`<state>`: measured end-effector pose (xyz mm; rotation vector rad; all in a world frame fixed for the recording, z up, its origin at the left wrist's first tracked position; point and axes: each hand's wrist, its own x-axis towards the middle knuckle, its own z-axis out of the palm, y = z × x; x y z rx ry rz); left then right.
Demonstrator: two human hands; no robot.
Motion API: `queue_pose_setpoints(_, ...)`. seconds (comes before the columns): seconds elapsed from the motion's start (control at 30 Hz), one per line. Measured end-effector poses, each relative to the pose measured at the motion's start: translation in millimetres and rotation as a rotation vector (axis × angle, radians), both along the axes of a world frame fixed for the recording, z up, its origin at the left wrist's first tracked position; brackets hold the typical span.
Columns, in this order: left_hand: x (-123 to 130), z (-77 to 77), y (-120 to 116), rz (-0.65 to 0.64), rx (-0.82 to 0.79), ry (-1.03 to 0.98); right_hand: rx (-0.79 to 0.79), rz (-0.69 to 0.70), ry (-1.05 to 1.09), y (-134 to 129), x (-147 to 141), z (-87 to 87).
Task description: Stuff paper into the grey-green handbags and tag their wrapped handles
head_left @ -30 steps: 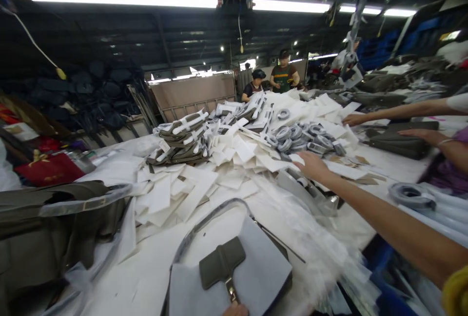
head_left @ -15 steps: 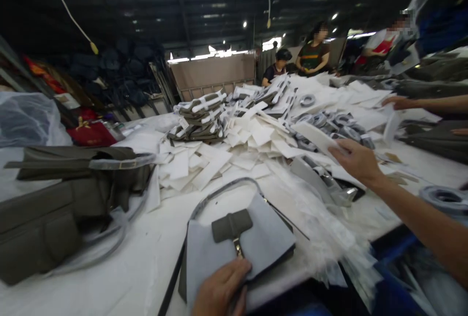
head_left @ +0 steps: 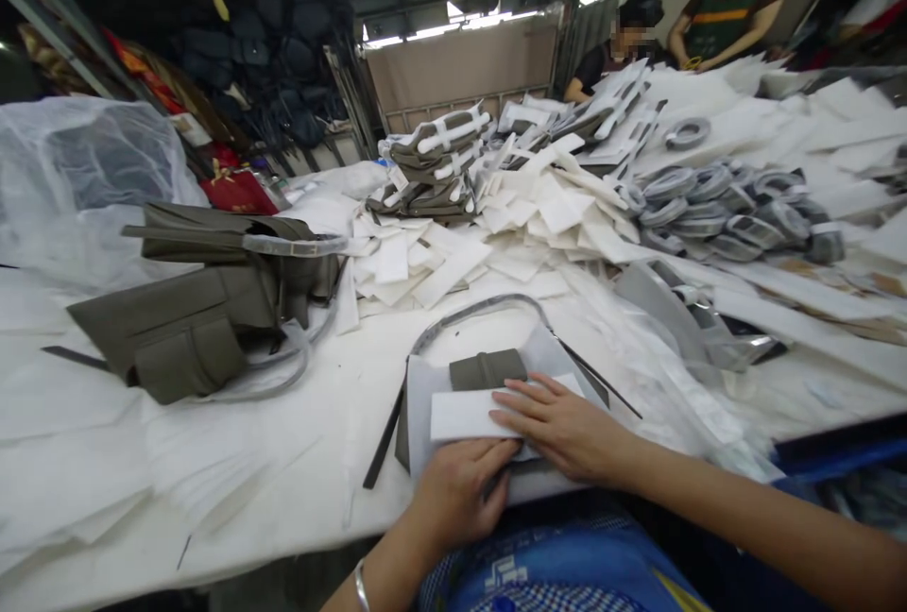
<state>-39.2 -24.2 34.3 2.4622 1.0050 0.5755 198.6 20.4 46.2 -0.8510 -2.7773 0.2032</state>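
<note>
A dark olive handbag [head_left: 488, 369] lies in front of me, its front covered by a pale grey sheet and its strap arched behind it. Across that front rests a white foam strip [head_left: 460, 416], just below the olive flap tab. My right hand [head_left: 573, 428] presses on the strip's right part, fingers spread and flat. At the strip's lower edge, my left hand [head_left: 460, 489] is closed on the bag's near edge; its curled fingertips are partly hidden. The gold clasp is covered from sight.
More olive bags [head_left: 205, 310] lie at the left. Behind are loose white foam pieces [head_left: 545, 206], a stack of wrapped olive bags [head_left: 439, 163] and grey wrapped strap coils [head_left: 729, 206]. Clear plastic [head_left: 658, 366] lies to the right. A co-worker [head_left: 737, 12] stands across the table.
My right hand has brought the white foam strip from the right down onto the bag's front. My left hand has stayed at the bag's near edge. The view has turned downward and right.
</note>
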Motion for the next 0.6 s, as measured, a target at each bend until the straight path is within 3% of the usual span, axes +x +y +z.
queue_pose_setpoints(0.23, -2.4, -2.1, -2.9, -0.031, 0.094, -0.040, -0.127, 0.048, -0.048, 5.7, 4.2, 5.0)
queue_pose_setpoints(0.47, -2.0, 7.1, 0.3, -0.019, 0.372, -0.185, -0.050, 0.056, 0.029, 9.6, 7.7, 2.2)
queue_pose_setpoints(0.53, -1.8, -1.2, 10.8, 0.029, 0.380, -0.098, 0.046, 0.064, 0.051, 8.6, 5.7, -2.2)
queue_pose_setpoints(0.6, -0.1, -22.0, 25.2, 0.060, 0.375, -0.029, 0.159, 0.075, 0.052, 8.5, 4.0, -8.4)
